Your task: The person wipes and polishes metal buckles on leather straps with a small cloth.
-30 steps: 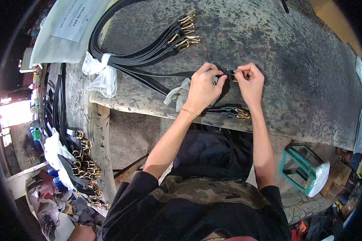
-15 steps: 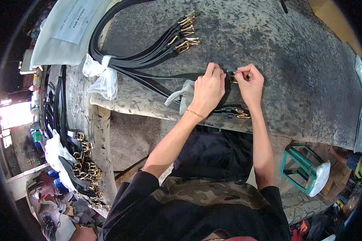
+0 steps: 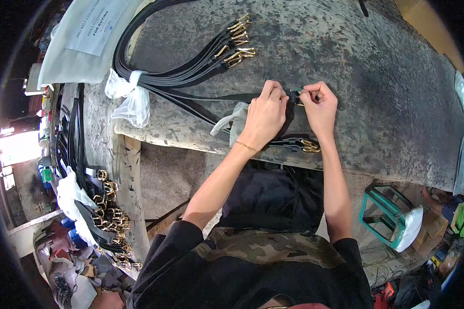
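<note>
My left hand (image 3: 265, 116) is closed on a black belt (image 3: 227, 98), near its buckle end. A gold buckle (image 3: 299, 104) shows partly beneath the fingers of my right hand (image 3: 319, 108), which are pinched together at that end. Something small and greenish shows at the right fingertips, too small to name. Beside my left wrist lies a grey cloth (image 3: 237, 121), partly hidden by the hand. Another belt with a gold buckle (image 3: 310, 146) rests by the table's near edge, below my hands.
A bundle of black belts (image 3: 180, 74), tied with a white plastic bag (image 3: 131, 98), lies across the worn table (image 3: 386, 108). More buckled belts (image 3: 111, 211) hang at the left. A labelled plastic packet (image 3: 87, 46) is at upper left, a green stool (image 3: 384, 211) at lower right.
My left hand has shifted very slightly left, showing a little more of the dark belt end between the hands. The right hand has barely moved.
</note>
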